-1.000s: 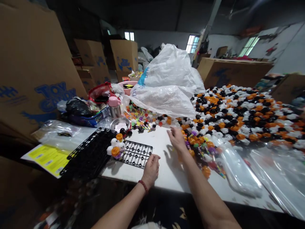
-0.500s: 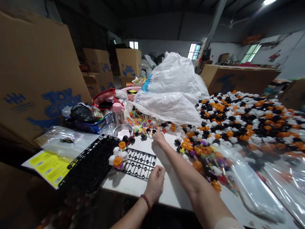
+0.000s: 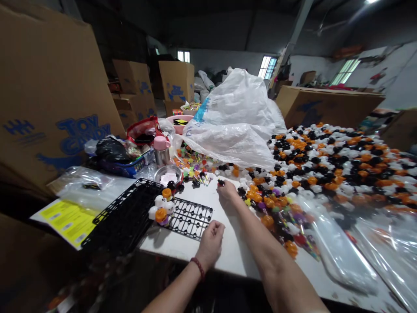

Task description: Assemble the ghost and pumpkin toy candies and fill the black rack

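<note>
On the white table (image 3: 233, 256), a black grid (image 3: 192, 216) lies flat, with a cluster of orange and white toy heads (image 3: 160, 214) standing at its left end. Just beside its right end, the left hand (image 3: 211, 241) has its fingers curled in; whether they grip anything, I cannot tell. Farther back, the right hand (image 3: 228, 191) pinches a small dark piece (image 3: 221, 183) at its fingertips, between the loose candy sticks (image 3: 202, 178) and the big toy pile (image 3: 325, 161).
</note>
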Motion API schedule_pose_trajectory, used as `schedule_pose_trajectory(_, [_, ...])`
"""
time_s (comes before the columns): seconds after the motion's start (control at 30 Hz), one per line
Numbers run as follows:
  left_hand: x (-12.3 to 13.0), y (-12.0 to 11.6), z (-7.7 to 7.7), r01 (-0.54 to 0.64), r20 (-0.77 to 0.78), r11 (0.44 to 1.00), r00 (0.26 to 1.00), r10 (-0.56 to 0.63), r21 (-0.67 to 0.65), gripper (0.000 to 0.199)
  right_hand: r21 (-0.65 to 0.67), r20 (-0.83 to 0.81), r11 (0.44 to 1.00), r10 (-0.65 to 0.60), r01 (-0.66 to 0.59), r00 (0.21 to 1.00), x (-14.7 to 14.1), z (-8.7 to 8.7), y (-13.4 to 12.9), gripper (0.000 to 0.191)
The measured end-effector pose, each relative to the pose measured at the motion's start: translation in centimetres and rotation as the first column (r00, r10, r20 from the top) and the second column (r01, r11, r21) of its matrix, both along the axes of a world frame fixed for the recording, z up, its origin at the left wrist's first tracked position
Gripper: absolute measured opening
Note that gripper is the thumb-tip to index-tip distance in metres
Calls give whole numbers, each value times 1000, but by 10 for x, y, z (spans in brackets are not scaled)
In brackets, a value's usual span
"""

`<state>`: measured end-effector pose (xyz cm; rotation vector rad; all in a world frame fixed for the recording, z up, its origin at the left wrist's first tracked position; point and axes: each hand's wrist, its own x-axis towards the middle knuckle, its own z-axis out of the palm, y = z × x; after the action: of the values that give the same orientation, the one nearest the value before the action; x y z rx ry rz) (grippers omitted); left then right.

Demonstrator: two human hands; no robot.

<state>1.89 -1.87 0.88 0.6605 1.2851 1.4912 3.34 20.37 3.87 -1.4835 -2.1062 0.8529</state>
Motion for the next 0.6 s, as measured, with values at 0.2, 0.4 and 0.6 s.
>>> schedule_pose_trajectory(0.2, [0,1,2,27,73,998,997,-30,49,37,-97,-280,990,70,-101,957,45,2,-81,31])
schedule_pose_trajectory(0.4, [-2,0,6,-77,-17,990,997,80,121,64,-157,-522,946,165,-285,837,99,16,-143,30])
schedule_pose_trajectory(0.6, [-5,3,-8,23,6,997,1000,-23,80,47,-58,-487,951,239,-304,840,102,26,-166,17])
